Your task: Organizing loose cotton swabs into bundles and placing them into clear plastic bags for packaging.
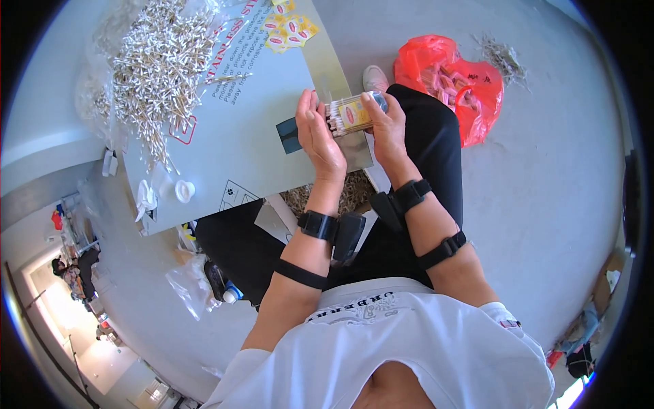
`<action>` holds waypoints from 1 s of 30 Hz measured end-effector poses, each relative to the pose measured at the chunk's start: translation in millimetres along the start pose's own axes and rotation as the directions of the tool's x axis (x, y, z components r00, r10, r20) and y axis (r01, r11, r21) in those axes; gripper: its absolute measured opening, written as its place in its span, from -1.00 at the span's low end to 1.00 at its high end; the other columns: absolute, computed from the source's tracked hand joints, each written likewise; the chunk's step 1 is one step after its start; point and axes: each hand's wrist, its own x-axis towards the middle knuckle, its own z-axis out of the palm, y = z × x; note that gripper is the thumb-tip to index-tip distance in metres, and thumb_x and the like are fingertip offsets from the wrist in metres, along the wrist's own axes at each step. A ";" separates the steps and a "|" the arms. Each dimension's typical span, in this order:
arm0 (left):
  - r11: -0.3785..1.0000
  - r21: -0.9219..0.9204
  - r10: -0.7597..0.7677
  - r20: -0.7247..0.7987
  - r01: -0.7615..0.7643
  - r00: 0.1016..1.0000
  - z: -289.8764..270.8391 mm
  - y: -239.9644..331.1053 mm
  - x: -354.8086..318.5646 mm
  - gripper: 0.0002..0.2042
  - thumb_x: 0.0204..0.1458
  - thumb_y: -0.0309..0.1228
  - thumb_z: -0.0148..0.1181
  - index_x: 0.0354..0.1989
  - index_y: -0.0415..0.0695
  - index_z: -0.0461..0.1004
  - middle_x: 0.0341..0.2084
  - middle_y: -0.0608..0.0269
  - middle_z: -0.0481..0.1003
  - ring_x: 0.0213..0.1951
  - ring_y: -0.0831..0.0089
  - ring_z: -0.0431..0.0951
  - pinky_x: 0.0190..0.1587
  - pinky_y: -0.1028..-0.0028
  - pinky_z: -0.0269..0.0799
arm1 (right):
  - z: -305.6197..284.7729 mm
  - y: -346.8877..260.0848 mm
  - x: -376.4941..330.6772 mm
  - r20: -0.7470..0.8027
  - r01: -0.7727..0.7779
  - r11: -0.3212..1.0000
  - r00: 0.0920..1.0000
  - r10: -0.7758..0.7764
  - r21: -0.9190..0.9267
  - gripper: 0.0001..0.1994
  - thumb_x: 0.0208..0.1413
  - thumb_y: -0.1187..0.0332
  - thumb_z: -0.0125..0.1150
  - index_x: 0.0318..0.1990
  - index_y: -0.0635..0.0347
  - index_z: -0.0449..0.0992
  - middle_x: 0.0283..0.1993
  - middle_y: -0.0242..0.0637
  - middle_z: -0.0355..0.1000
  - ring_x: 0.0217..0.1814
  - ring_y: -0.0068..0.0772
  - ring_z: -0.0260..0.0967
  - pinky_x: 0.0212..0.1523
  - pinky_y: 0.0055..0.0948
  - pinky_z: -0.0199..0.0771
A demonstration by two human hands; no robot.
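Observation:
A small clear pack of cotton swabs [349, 114] with a yellow label lies sideways over the table's right edge. My right hand [389, 128] is closed round its right end, thumb on top; something bluish shows at that end. My left hand [317, 140] is held upright with its fingers stretched, palm turned to the white swab tips at the pack's left end. Whether the palm touches the tips I cannot tell. A dark rectangular piece [289, 135] lies on the table beside my left hand.
A big heap of loose cotton swabs [163, 68] covers the table's [252, 146] far left. Yellow labels [291, 31] lie at its far edge, a white round lid [184, 191] near its front. A red plastic bag [449, 85] with pink packs and scattered sticks [503, 60] are on the floor.

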 end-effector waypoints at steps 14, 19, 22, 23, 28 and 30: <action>0.995 -0.092 -0.032 -0.063 0.027 0.998 15.7 5.1 -13.5 -0.32 0.30 0.01 -0.17 0.33 -0.37 0.00 0.34 -0.08 0.05 0.38 0.10 0.01 0.42 0.19 -0.14 | 5.1 4.2 -15.5 -0.009 -0.031 0.985 0.999 0.033 0.171 -0.53 -0.15 0.56 0.45 -0.05 0.36 0.39 -0.21 -0.27 0.49 -0.21 -0.49 0.45 -0.10 -0.49 0.46; 0.994 -0.109 -0.042 -0.095 0.032 0.995 15.8 6.3 -13.0 -0.33 0.30 -0.01 -0.17 0.34 -0.37 -0.03 0.34 -0.11 0.04 0.38 0.08 0.02 0.42 0.16 -0.15 | -3.4 8.6 -11.6 0.029 -0.142 0.881 0.989 0.144 0.451 -0.55 -0.14 0.58 0.44 -0.05 0.32 0.40 -0.19 -0.31 0.50 -0.19 -0.47 0.47 -0.05 -0.46 0.47; 0.993 -0.098 -0.069 -0.050 0.064 0.996 12.4 7.4 -18.3 -0.32 0.30 -0.03 -0.17 0.36 -0.39 -0.07 0.34 -0.18 0.01 0.39 0.07 -0.01 0.43 0.17 -0.17 | -8.1 8.9 -13.6 0.029 -0.163 0.846 0.985 0.172 0.507 -0.54 -0.15 0.60 0.45 -0.05 0.30 0.40 -0.16 -0.31 0.51 -0.16 -0.45 0.48 -0.03 -0.44 0.47; 0.993 -0.099 -0.068 -0.050 0.063 0.996 12.4 6.6 -19.5 -0.32 0.30 -0.03 -0.17 0.36 -0.39 -0.07 0.34 -0.18 0.01 0.39 0.07 -0.01 0.43 0.17 -0.17 | -7.6 9.2 -14.0 0.030 -0.162 0.847 0.985 0.171 0.507 -0.54 -0.15 0.60 0.45 -0.05 0.30 0.40 -0.16 -0.31 0.51 -0.16 -0.45 0.48 -0.03 -0.44 0.47; 0.976 -0.200 -0.097 -0.050 0.085 0.994 14.6 7.0 -20.0 -0.30 0.30 -0.02 -0.15 0.37 -0.37 -0.09 0.34 -0.26 -0.03 0.40 0.10 -0.03 0.43 0.22 -0.17 | 3.8 2.7 -19.1 0.003 -0.059 0.939 0.998 0.062 0.339 -0.44 -0.19 0.65 0.45 0.05 0.30 0.38 -0.13 -0.29 0.52 -0.12 -0.46 0.49 -0.04 -0.45 0.49; 0.967 -0.237 -0.117 -0.073 0.096 0.990 17.7 7.7 -20.4 -0.32 0.30 -0.05 -0.16 0.36 -0.37 -0.08 0.33 -0.25 -0.01 0.39 0.11 -0.01 0.43 0.23 -0.16 | 4.8 3.4 -20.4 0.000 -0.039 0.950 0.999 0.041 0.311 -0.46 -0.18 0.65 0.44 0.04 0.30 0.40 -0.15 -0.29 0.52 -0.14 -0.46 0.50 -0.05 -0.45 0.50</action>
